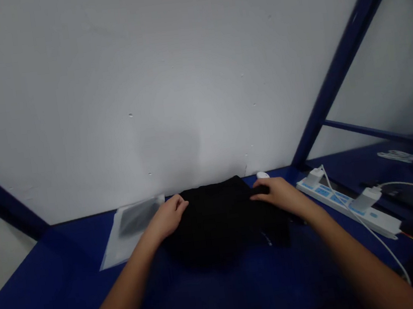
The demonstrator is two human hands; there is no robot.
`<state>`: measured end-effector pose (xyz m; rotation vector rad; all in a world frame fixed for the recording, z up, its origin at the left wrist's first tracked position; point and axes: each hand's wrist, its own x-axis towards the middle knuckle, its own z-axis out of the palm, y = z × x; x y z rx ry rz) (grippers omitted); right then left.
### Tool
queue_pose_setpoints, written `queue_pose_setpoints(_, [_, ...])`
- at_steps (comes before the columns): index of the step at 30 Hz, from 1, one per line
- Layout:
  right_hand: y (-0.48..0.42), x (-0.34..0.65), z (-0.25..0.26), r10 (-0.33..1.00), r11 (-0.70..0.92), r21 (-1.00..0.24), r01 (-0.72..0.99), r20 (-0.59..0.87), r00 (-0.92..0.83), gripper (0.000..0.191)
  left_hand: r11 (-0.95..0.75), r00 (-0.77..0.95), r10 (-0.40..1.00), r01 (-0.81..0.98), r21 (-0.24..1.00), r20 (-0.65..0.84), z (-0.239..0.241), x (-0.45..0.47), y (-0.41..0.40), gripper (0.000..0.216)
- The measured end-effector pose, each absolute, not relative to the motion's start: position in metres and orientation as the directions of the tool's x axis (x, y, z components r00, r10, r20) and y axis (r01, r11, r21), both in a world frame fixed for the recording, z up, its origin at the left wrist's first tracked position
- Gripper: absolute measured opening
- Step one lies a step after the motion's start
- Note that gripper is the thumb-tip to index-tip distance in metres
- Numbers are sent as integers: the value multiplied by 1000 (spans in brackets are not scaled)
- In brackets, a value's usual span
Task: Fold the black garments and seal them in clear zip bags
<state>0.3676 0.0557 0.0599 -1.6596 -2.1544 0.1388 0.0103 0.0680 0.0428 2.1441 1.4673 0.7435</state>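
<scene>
A piece of black clothing point(215, 219) lies on the blue table against the wall, with a small white print near its lower right corner. Its exact kind is hard to make out in the dark. My left hand point(169, 215) is closed at its upper left edge, thumb and fingers pinched on the fabric. At the right side, my right hand point(278, 195) has its thumb and fingers around a fold of the same black cloth.
Clear plastic bags point(132, 227) lie left of the clothing. A small white round object point(262, 175) sits behind my right hand. On the right are a white power strip point(350, 206) with plugged-in adapters, loose cables and a blue frame post point(345, 55).
</scene>
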Motion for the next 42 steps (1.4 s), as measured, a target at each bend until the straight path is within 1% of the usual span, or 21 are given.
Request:
queue_pose_setpoints(2, [66, 360, 43, 920, 309, -187, 933, 309, -243, 29, -393, 261, 912, 775, 495, 316, 32, 12, 70, 19])
queue_pose_setpoints(3, [68, 358, 36, 909, 330, -154, 931, 318, -270, 33, -436, 283, 882, 791, 429, 376, 29, 12, 68, 17])
queue_pose_setpoints(4, [67, 356, 30, 900, 358, -150, 922, 319, -298, 36, -484, 329, 852, 790, 375, 407, 27, 11, 64, 17])
queue_pose_setpoints(6, [61, 355, 21, 888, 422, -218, 880, 293, -354, 40, -576, 449, 805, 746, 333, 388, 27, 10, 50, 22])
queue_pose_setpoints(8, [52, 359, 15, 878, 474, -302, 827, 239, -416, 49, -639, 554, 769, 679, 361, 319, 26, 10, 33, 31])
queue_pose_setpoints(11, [43, 369, 7, 872, 486, -345, 803, 139, -469, 64, -663, 617, 747, 655, 363, 249, 16, 16, 13, 50])
queue_pose_setpoints(12, [43, 372, 4, 872, 485, -342, 805, 116, -476, 64, -655, 618, 754, 673, 343, 225, 10, 18, 10, 55])
queue_pose_setpoints(13, [43, 375, 0, 871, 486, -331, 809, 104, -480, 58, -642, 612, 765, 696, 322, 203, 4, 21, 8, 58])
queue_pose_setpoints(16, [45, 378, -5, 860, 510, -241, 826, 135, -491, 33, -615, 597, 786, 734, 289, 156, -9, 25, 8, 61])
queue_pose_setpoints(18, [44, 375, -5, 842, 535, -161, 830, 189, -506, 29, -621, 604, 782, 730, 285, 155, -11, 23, 9, 58])
queue_pose_setpoints(20, [41, 372, -3, 814, 564, -124, 816, 246, -525, 26, -633, 612, 772, 720, 286, 168, -10, 20, 8, 53])
queue_pose_setpoints(22, [38, 370, -2, 799, 575, -135, 807, 306, -518, 25, -640, 609, 768, 710, 294, 198, -11, 17, 8, 53])
queue_pose_setpoints(24, [37, 370, -2, 805, 550, -167, 818, 369, -465, 26, -633, 585, 774, 714, 301, 241, -14, 17, 7, 56])
queue_pose_setpoints(27, [40, 372, -1, 821, 462, -202, 863, 466, -330, 31, -624, 535, 776, 725, 291, 333, -20, 18, 8, 40])
queue_pose_setpoints(29, [42, 372, 5, 821, 402, -199, 894, 511, -255, 33, -607, 463, 779, 725, 325, 422, -18, 17, 9, 28])
queue_pose_setpoints(30, [42, 371, 10, 822, 376, -193, 906, 520, -230, 34, -585, 397, 788, 722, 369, 471, -14, 16, 9, 25])
queue_pose_setpoints(33, [37, 366, 41, 836, 330, -180, 927, 512, -199, 32, -459, 114, 836, 680, 571, 536, 14, 10, 7, 26])
queue_pose_setpoints(35, [28, 366, 73, 844, 335, -203, 920, 499, -197, 26, -394, 1, 865, 619, 680, 501, 43, 6, 3, 27])
queue_pose_setpoints(37, [19, 371, 109, 857, 377, -268, 887, 464, -224, 24, -391, -27, 882, 518, 761, 471, 76, 2, 0, 26])
queue_pose_setpoints(39, [13, 381, 144, 878, 402, -347, 847, 408, -250, 29, -342, -18, 928, 358, 869, 373, 106, -1, -2, 29])
queue_pose_setpoints(42, [25, 398, 178, 909, 410, -443, 798, 273, -315, 35, -175, 38, 984, 134, 975, 172, 132, -6, 8, 40])
